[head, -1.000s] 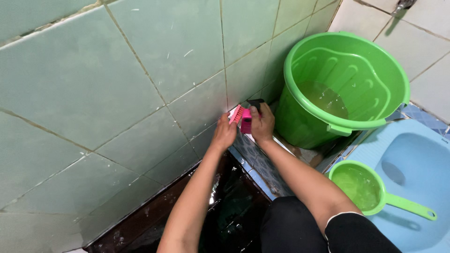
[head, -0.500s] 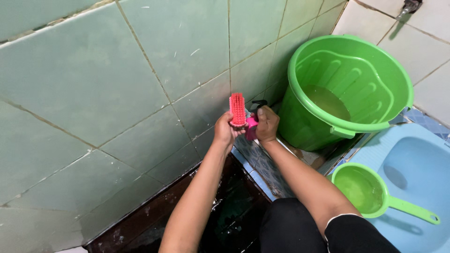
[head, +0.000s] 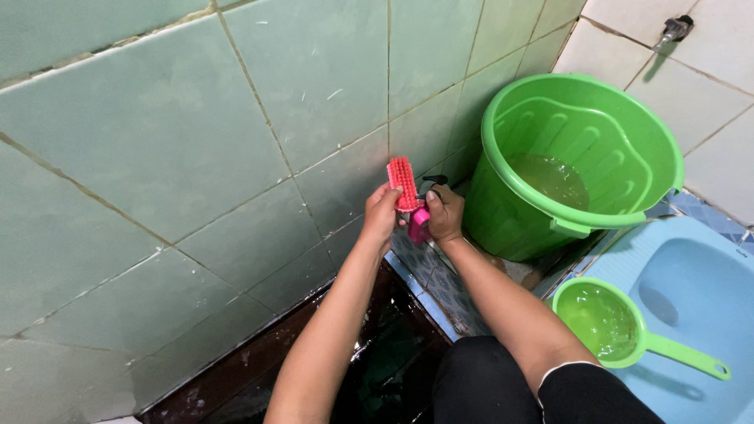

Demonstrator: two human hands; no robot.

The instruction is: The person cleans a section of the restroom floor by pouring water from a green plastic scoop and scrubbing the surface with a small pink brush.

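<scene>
The pink plastic scrub brush point(head: 403, 182) stands upright with bristles facing out, gripped in the left hand point(head: 382, 213) just before the pale green tiled wall point(head: 196, 157); a second ago it lay low against the wall's foot. The right hand point(head: 444, 213) stays clamped on a pink spray bottle with a black nozzle point(head: 420, 222), touching the brush. Just right stands a green plastic bucket of water point(head: 581, 157); a green plastic dipper point(head: 620, 326) rests nearer.

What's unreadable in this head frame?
- Pink bottle: mostly hidden by the right hand; head view.
- Brush back: covered by the left hand.
- Tap: small, in the top corner.
- Squat pan: cut off by the right edge.
</scene>
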